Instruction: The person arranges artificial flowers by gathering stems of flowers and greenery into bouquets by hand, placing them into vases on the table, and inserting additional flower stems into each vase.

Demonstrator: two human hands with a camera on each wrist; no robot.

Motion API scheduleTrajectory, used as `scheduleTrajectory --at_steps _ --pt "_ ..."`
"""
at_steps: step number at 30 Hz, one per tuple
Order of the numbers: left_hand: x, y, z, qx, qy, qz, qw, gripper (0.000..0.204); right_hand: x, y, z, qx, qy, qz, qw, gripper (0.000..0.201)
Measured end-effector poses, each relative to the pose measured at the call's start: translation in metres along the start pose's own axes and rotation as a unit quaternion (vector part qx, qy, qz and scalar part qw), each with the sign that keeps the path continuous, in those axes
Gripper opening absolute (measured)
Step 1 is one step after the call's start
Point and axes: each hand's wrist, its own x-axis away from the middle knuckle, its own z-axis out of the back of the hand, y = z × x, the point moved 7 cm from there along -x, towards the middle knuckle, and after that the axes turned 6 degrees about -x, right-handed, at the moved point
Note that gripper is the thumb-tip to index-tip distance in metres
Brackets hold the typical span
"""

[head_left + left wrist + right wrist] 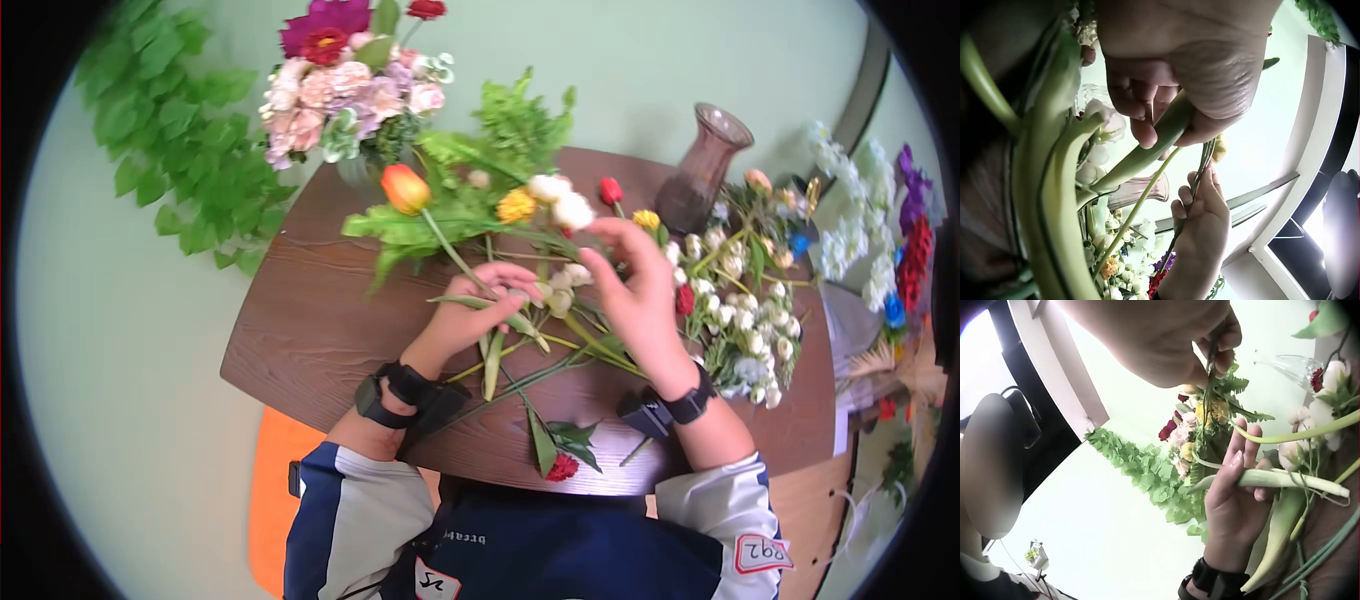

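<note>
My left hand point(487, 300) grips a bunch of green flower stems point(505, 345) over the brown table point(300, 340). An orange tulip point(405, 187) rises from the bunch, with a yellow bloom point(516, 205) and white blooms point(562, 203) beside it. In the left wrist view the fingers of my left hand point(1166, 106) curl round a thick green stem point(1147, 150). My right hand point(625, 270) pinches a thin stem just below the white blooms. In the right wrist view my right hand point(1210, 344) pinches this thin stem point(1210, 381) between thumb and fingers, above my left hand point(1235, 500).
A purple glass vase point(705, 170) stands at the table's far right, with a heap of white and mixed flowers point(745, 310) beside it. A pink bouquet point(345, 90) and fern sprigs point(520, 125) sit at the back. A red flower point(562, 467) lies at the front edge.
</note>
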Motion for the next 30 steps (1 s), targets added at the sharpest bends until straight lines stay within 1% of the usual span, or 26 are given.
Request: scheduleTrajectory --at_steps 2,3,4,6,7,8,10,12,13,14,15,16,18,19,20,21,22,23,24,25,26,28,29,30 --pt "0.000 -0.004 -0.003 -0.006 -0.060 0.007 0.998 0.031 -0.002 -0.012 0.012 0.023 0.050 0.069 0.996 0.023" --pt "0.000 -0.004 -0.005 0.002 -0.069 -0.003 0.998 0.032 -0.003 -0.016 0.016 0.029 0.059 0.085 0.994 0.023" --pt "0.000 -0.002 -0.005 -0.002 -0.061 -0.009 0.998 0.032 -0.003 -0.022 0.017 0.046 0.055 0.087 0.994 0.024" --pt "0.001 0.003 -0.008 0.014 -0.037 -0.004 0.999 0.037 0.000 -0.036 0.014 0.077 0.028 0.120 0.989 0.024" --pt "0.000 -0.002 -0.006 0.026 -0.026 -0.025 0.999 0.045 0.001 -0.038 0.011 0.076 0.027 0.124 0.989 0.024" --pt "-0.001 -0.002 -0.005 0.025 -0.023 -0.028 0.999 0.045 0.003 -0.041 0.005 0.066 0.009 0.135 0.989 0.024" --pt "0.000 -0.002 -0.005 0.038 -0.024 -0.032 0.998 0.051 0.008 -0.042 -0.006 0.045 -0.030 0.148 0.988 0.025" --pt "0.002 0.002 -0.006 0.044 -0.009 -0.035 0.998 0.047 0.013 -0.034 -0.020 0.026 -0.082 0.129 0.988 0.028" --pt "0.003 0.005 -0.007 0.038 0.000 -0.031 0.999 0.048 0.015 -0.032 -0.028 -0.002 -0.127 0.108 0.986 0.030" --pt "0.004 0.006 -0.006 0.032 0.009 -0.026 0.999 0.048 0.016 -0.032 -0.029 -0.001 -0.128 0.108 0.986 0.030" --pt "0.007 -0.002 -0.005 0.026 0.020 -0.007 0.999 0.038 0.018 -0.027 -0.036 -0.010 -0.168 0.075 0.983 0.031" --pt "0.007 -0.007 -0.002 0.026 0.020 -0.006 0.999 0.038 0.021 -0.021 -0.043 -0.020 -0.208 0.041 0.977 0.031" --pt "0.004 -0.009 -0.004 0.008 -0.017 -0.006 1.000 0.030 0.022 -0.016 -0.044 -0.031 -0.198 0.028 0.979 0.032" --pt "0.004 -0.008 -0.001 -0.007 0.014 -0.007 1.000 0.022 0.020 -0.017 -0.040 -0.024 -0.168 0.043 0.985 0.031" --pt "0.004 -0.009 0.000 0.021 0.045 -0.006 0.999 0.019 0.018 -0.018 -0.036 -0.017 -0.138 0.058 0.989 0.031" --pt "0.003 -0.012 0.001 0.020 0.036 0.018 0.999 0.019 0.017 -0.018 -0.033 -0.003 -0.124 0.076 0.989 0.029" --pt "0.003 -0.014 0.003 0.019 0.027 0.041 0.999 0.019 0.015 -0.018 -0.032 -0.003 -0.125 0.076 0.989 0.029" --pt "0.005 -0.013 0.003 0.020 0.026 0.041 0.999 0.019 0.015 -0.027 -0.033 0.038 -0.130 0.142 0.981 0.028" --pt "0.006 -0.007 0.004 0.015 0.034 0.025 0.999 0.018 0.017 -0.035 -0.034 0.080 -0.134 0.207 0.966 0.027" --pt "0.006 -0.003 0.005 0.011 0.041 0.008 0.999 0.018 0.020 -0.035 -0.037 0.097 -0.155 0.231 0.956 0.028" --pt "0.005 -0.004 0.005 0.010 0.039 0.004 0.999 0.018 0.019 -0.037 -0.035 0.100 -0.153 0.233 0.955 0.028" --pt "0.006 -0.009 0.008 0.017 0.047 -0.012 0.999 0.023 0.020 -0.033 -0.040 0.058 -0.204 0.158 0.964 0.028" --pt "0.006 -0.005 0.006 0.056 0.058 -0.033 0.996 0.025 0.019 -0.033 -0.039 0.058 -0.213 0.155 0.963 0.028" --pt "0.006 -0.004 0.005 0.056 0.056 -0.033 0.996 0.025 0.019 -0.033 -0.038 0.059 -0.212 0.155 0.963 0.028"
